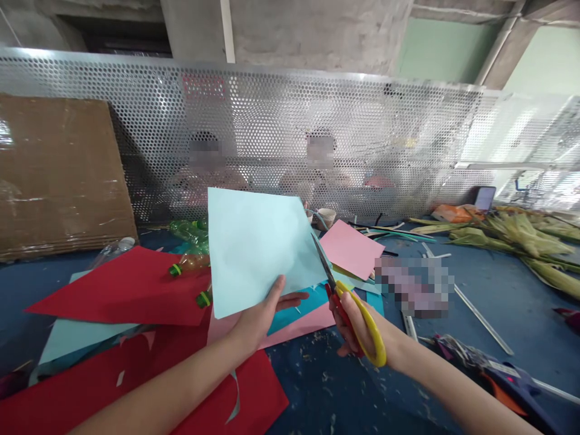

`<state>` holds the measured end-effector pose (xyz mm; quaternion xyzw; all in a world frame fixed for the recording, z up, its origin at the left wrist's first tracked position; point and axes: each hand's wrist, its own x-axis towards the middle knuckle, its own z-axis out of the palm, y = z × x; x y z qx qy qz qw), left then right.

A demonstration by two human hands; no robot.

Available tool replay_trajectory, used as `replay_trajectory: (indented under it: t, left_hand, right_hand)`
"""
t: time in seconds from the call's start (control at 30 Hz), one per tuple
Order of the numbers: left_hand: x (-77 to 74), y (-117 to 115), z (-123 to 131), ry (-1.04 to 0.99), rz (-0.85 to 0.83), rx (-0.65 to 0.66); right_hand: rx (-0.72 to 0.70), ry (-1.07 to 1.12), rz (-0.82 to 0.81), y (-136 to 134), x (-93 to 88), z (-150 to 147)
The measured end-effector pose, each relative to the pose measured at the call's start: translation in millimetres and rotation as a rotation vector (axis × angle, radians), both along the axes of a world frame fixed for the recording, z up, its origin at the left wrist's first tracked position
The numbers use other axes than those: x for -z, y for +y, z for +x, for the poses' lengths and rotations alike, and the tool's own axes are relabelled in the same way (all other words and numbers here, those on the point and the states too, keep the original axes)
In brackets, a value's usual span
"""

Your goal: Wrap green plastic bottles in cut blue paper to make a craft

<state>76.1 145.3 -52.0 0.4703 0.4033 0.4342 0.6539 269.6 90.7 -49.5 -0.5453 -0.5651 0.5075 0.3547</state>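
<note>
Pale-blue paper [260,244], smooth — left hand [265,311] pinching its lower edge — meets metal-bladed scissors [333,284] at its right edge, right hand [359,320] fingers curled through the handles.

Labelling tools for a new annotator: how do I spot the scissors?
Above the blue table, find the large pale blue sheet held up near the middle. At its right edge are the scissors, blades pointing up and left. Their yellow and red handles set them apart from the plain pink paper just behind.
</note>
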Motion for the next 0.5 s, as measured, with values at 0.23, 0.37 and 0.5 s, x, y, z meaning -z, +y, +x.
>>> replay_trajectory:
  t: [0.23, 0.37, 0.5]
  left_hand:
    - [-7.4, -3.9, 2.4, 0.043, 0.023, 0.028]
    - [-7.2, -3.2, 2.6, 0.035, 0.027, 0.002]
    - [2.7, 0.8, -1.5, 0.058, 0.044, 0.015]
  right_hand:
    - [0.006, 0.065, -0.056, 1.5, -6.8, -2.5]
    - [0.024, 0.034, -0.072, 3.1, -8.8, -4.8]
    - [0.032, -0.049, -0.066, 3.4, -10.4, -5.5]
